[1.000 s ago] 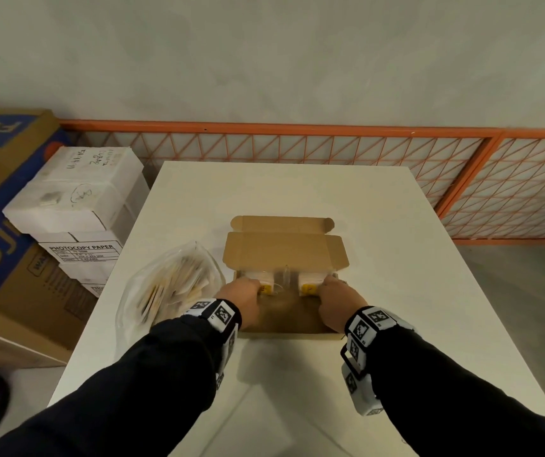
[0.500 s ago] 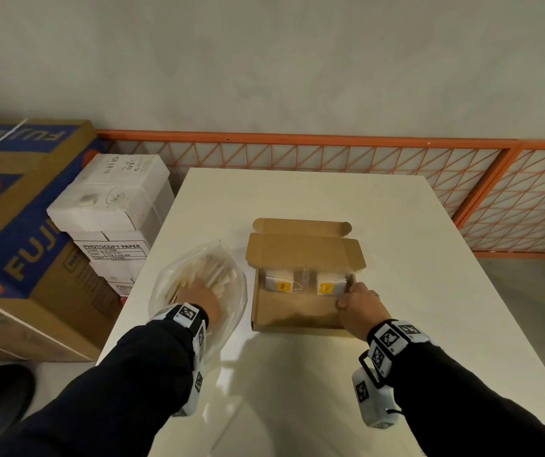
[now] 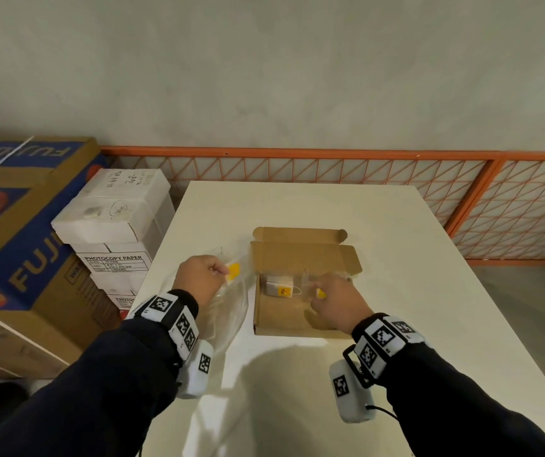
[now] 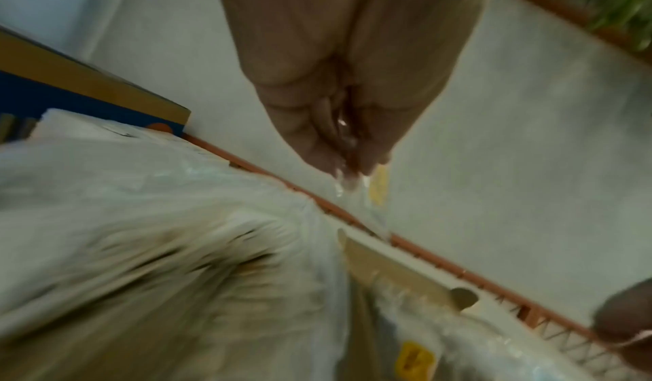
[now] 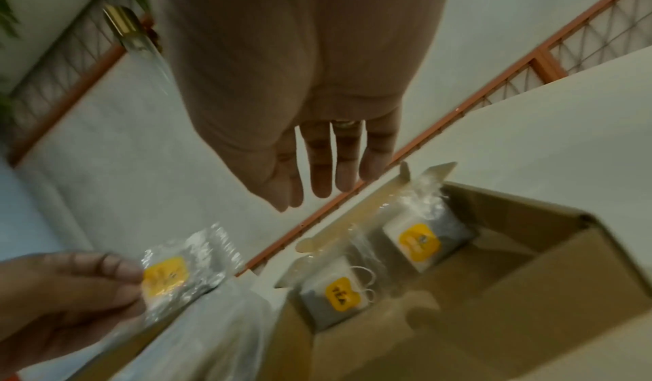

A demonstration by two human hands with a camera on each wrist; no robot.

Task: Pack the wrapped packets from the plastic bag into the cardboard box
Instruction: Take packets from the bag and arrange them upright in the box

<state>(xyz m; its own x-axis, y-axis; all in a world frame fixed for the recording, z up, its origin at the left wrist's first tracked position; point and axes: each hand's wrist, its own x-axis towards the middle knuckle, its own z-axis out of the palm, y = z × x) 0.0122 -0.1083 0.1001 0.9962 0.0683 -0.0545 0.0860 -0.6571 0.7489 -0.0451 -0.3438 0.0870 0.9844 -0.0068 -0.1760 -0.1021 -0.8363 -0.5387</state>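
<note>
Two wrapped packets (image 3: 279, 287) inside cardboard box (image 3: 284, 319), third in left hand (image 3: 198, 278).

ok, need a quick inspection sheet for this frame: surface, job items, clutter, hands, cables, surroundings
Surface: white table, bare beyond the work items.
Job's things: open cardboard box mid-table, lid flap folded back; two wrapped tea packets side by side at its far end; plastic bag of packets left of the box.
Clutter: nothing seen on the table.
Hands: left hand pinches a yellow-labelled packet above the bag; right hand, fingers straight, over the packets in the box, contact unclear.
Cables: a black lead from the right wrist camera.
Surroundings: stacked photocopy paper boxes and a large Fuji carton at left; orange mesh fence; grey wall.
</note>
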